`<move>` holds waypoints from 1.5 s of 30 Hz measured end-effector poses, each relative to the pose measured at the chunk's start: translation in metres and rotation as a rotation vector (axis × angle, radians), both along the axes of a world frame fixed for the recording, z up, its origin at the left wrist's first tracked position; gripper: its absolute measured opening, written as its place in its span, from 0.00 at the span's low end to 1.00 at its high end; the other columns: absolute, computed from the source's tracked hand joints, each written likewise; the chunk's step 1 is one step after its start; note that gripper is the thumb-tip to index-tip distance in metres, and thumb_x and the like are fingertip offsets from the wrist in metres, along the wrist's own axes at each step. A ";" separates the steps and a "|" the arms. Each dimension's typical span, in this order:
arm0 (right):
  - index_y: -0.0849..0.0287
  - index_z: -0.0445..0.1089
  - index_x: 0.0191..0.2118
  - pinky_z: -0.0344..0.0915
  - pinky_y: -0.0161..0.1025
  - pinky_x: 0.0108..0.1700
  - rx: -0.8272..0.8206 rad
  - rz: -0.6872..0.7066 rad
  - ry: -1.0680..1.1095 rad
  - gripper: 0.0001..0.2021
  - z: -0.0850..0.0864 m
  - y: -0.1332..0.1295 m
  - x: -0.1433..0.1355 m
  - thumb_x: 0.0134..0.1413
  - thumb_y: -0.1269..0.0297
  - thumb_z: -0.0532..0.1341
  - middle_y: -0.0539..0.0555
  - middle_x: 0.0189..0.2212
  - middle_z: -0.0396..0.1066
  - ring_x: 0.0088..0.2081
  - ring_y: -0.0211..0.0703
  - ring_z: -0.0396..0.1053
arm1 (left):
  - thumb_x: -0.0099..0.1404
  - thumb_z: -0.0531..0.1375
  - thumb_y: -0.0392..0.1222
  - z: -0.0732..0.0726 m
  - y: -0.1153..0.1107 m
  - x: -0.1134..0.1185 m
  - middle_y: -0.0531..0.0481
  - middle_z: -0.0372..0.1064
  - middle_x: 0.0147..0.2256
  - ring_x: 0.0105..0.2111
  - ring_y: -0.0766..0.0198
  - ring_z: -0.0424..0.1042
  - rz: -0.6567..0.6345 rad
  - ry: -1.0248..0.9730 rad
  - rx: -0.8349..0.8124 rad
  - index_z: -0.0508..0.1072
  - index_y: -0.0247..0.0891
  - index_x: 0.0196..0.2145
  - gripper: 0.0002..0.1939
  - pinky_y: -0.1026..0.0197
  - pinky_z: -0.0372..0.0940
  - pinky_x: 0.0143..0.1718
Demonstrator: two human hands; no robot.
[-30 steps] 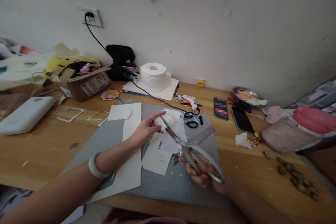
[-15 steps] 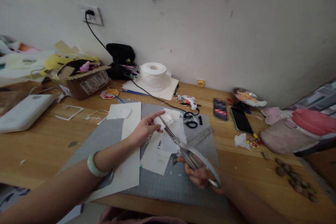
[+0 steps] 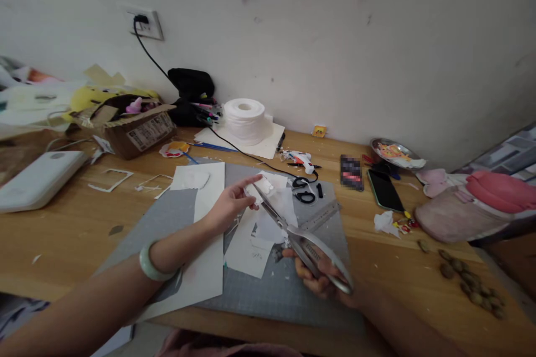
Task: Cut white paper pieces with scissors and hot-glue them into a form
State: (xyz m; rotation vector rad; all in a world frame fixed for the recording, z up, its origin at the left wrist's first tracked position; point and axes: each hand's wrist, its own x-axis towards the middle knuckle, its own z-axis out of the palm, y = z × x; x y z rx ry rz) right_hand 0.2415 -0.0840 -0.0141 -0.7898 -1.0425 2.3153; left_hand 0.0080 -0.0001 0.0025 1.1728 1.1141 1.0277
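Observation:
Between the thumb and fingers of my left hand (image 3: 233, 203) is a small white paper piece (image 3: 252, 192) with a wavy edge. My right hand (image 3: 316, 279) is wrapped round the handles of large metal scissors (image 3: 288, 228). Their blades point up and left and meet the paper piece beside my left fingertips. Below lie white paper sheets (image 3: 247, 259), one with a cut-out hole and a pencil mark, on a grey cutting mat (image 3: 301, 304). A metal ruler (image 3: 321, 217) and black-handled scissors (image 3: 305, 197) rest on the mat to the right.
A white paper roll (image 3: 244, 122) stands at the back, with a glue gun (image 3: 302, 159) to its right. On the left are a cardboard box (image 3: 146, 133) and a white device (image 3: 42, 178). A phone (image 3: 384, 191), a metal bowl (image 3: 412, 160) and a bag (image 3: 456, 212) occupy the right.
The scissor handles have come closer together as my right hand squeezes. My left hand keeps its hold on the paper piece in nearly the same place.

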 end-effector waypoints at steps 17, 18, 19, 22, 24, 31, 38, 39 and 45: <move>0.55 0.70 0.43 0.38 0.26 0.16 -0.020 -0.009 0.012 0.28 -0.001 -0.002 -0.001 0.32 0.48 0.67 0.45 0.24 0.57 0.17 0.23 0.44 | 0.45 0.56 0.29 -0.007 0.004 -0.003 0.49 0.71 0.42 0.19 0.74 0.61 -0.007 -0.056 0.005 0.72 0.38 0.44 0.26 0.67 0.59 0.23; 0.55 0.70 0.43 0.38 0.26 0.16 -0.039 -0.008 0.003 0.28 -0.001 -0.001 -0.002 0.30 0.50 0.68 0.44 0.23 0.58 0.16 0.23 0.45 | 0.45 0.56 0.29 -0.007 0.003 -0.003 0.49 0.71 0.42 0.19 0.74 0.61 -0.009 -0.058 0.004 0.72 0.38 0.44 0.26 0.67 0.59 0.23; 0.55 0.70 0.44 0.39 0.26 0.15 -0.055 -0.009 -0.003 0.29 -0.002 -0.001 -0.003 0.30 0.52 0.69 0.44 0.22 0.58 0.16 0.23 0.45 | 0.45 0.56 0.29 -0.006 0.003 -0.003 0.49 0.72 0.41 0.20 0.74 0.61 -0.013 -0.061 0.004 0.73 0.38 0.44 0.25 0.66 0.59 0.24; 0.56 0.69 0.45 0.40 0.25 0.15 -0.071 -0.025 -0.012 0.29 -0.010 0.000 -0.004 0.30 0.56 0.69 0.43 0.21 0.58 0.14 0.23 0.46 | 0.47 0.57 0.31 -0.007 0.003 -0.002 0.49 0.72 0.37 0.22 0.71 0.64 -0.026 -0.079 0.001 0.72 0.36 0.45 0.24 0.65 0.62 0.27; 0.57 0.70 0.44 0.41 0.25 0.14 -0.073 -0.037 -0.013 0.27 -0.019 0.001 -0.003 0.32 0.58 0.68 0.43 0.20 0.58 0.14 0.23 0.47 | 0.49 0.58 0.34 -0.006 0.002 -0.001 0.49 0.72 0.35 0.23 0.69 0.65 -0.029 -0.085 -0.004 0.71 0.35 0.45 0.23 0.63 0.62 0.29; 0.56 0.68 0.46 0.45 0.26 0.13 -0.082 0.012 -0.034 0.23 -0.033 0.004 0.001 0.40 0.63 0.64 0.42 0.20 0.58 0.13 0.24 0.49 | 0.50 0.61 0.35 0.002 -0.001 0.001 0.54 0.69 0.21 0.20 0.69 0.65 -0.008 -0.035 -0.032 0.70 0.34 0.46 0.23 0.64 0.60 0.27; 0.57 0.65 0.48 0.45 0.25 0.15 -0.002 -0.031 -0.060 0.27 -0.017 -0.001 -0.001 0.37 0.61 0.67 0.42 0.21 0.56 0.15 0.23 0.49 | 0.51 0.60 0.34 0.002 -0.001 0.001 0.55 0.70 0.19 0.21 0.68 0.66 -0.011 -0.023 -0.040 0.70 0.34 0.46 0.22 0.65 0.60 0.28; 0.57 0.65 0.48 0.46 0.26 0.15 0.012 -0.033 -0.066 0.27 -0.017 -0.002 -0.001 0.38 0.60 0.67 0.43 0.22 0.56 0.16 0.24 0.49 | 0.51 0.60 0.34 0.002 0.000 0.001 0.55 0.70 0.20 0.21 0.68 0.66 -0.011 -0.025 -0.038 0.70 0.34 0.46 0.22 0.65 0.60 0.28; 0.56 0.66 0.47 0.45 0.25 0.14 0.010 -0.025 -0.051 0.26 -0.020 -0.002 -0.002 0.37 0.61 0.68 0.43 0.22 0.54 0.15 0.23 0.47 | 0.51 0.60 0.34 0.005 -0.001 0.001 0.56 0.69 0.18 0.17 0.70 0.62 -0.009 -0.015 -0.056 0.69 0.34 0.48 0.24 0.65 0.58 0.24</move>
